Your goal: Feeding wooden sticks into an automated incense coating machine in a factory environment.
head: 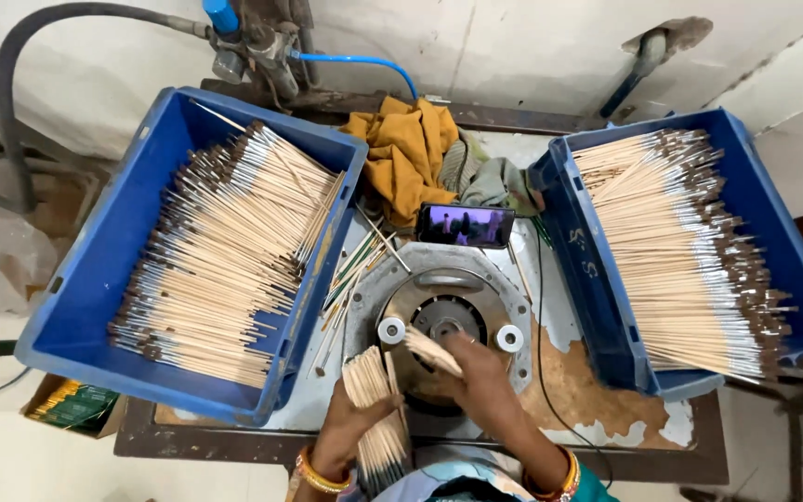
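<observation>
Down at the near edge of the round metal machine (443,321), the left hand (350,423) is clenched around a thick bundle of sticks (378,409), pale wood with dark tips (fanned slightly at the top). Right hand (476,367) pinches a few sticks (431,351) over the machine's centre, fingers curled. Flanking the machine, 2 blue crates (85,297) hold many more.
</observation>
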